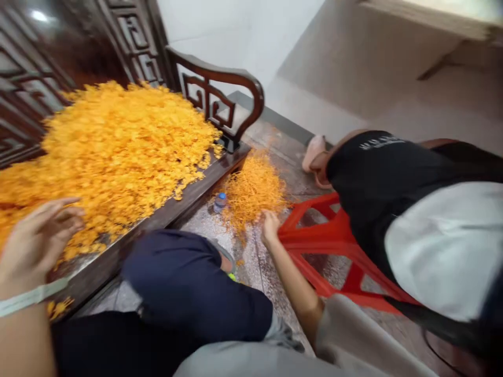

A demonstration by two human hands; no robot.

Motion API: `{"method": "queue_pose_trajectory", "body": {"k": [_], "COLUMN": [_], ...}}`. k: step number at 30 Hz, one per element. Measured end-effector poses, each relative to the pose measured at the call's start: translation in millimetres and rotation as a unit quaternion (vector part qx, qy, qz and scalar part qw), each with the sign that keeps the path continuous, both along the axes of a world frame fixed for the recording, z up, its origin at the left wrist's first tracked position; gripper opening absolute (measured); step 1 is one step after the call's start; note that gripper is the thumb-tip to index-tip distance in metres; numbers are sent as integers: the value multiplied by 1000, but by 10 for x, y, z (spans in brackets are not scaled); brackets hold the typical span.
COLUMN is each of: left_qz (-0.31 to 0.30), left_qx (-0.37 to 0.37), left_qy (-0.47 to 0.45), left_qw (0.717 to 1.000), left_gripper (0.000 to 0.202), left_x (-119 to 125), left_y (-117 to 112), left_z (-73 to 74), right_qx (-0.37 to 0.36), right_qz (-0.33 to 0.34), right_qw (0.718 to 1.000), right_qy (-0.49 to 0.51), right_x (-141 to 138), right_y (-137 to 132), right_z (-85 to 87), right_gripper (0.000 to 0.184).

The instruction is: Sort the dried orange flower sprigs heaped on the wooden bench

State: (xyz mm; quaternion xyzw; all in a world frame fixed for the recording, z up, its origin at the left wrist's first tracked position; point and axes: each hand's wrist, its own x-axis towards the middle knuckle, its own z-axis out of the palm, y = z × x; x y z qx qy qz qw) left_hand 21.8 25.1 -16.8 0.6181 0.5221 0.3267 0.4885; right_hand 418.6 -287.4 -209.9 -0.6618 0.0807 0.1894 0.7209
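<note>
My left hand (pixel 47 235), with a pale band on its wrist, is over the near left edge of a big heap of yellow-orange flower-like pieces (pixel 126 141). Its forefinger points out and the other fingers are half bent, with a gap between them; blur hides fine detail. Lower down, my right hand (pixel 271 226) is beside a pile of thin orange strands (pixel 255 188) on the floor. The fingers there are curled together, and whatever they may hold is too small to make out.
The heap lies on a dark carved wooden bench (pixel 231 157) with a curved armrest (pixel 255 99). A blue-capped bottle (pixel 220 202) stands on the floor by the strands. At right, a person in black shorts (pixel 377 157) is beside a red plastic stool (pixel 322 241).
</note>
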Motion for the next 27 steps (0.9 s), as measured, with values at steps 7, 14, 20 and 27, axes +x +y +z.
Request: {"method": "queue_pose_trajectory", "body": {"k": [7, 14, 20, 27], "left_qz": [53, 318, 356, 121], "left_qx": [167, 421, 365, 209], "left_qy": [123, 200, 219, 387], "left_qw": [977, 825, 832, 890], "left_gripper": [22, 22, 29, 86], "left_x": [-426, -1140, -1645, -1438], "left_y": [70, 243, 263, -40], "left_z": [-384, -377, -456, -605], "right_qx": [86, 85, 40, 38], "right_qz": [228, 666, 795, 716], "right_qw": [928, 550, 348, 408], "right_qy": [-281, -497, -496, -565], "right_x": [34, -1390, -2496, -3107], "right_y": [1180, 2635, 3023, 3269], "right_z": [1403, 2382, 1827, 1490], "right_gripper": [11, 17, 29, 69]}}
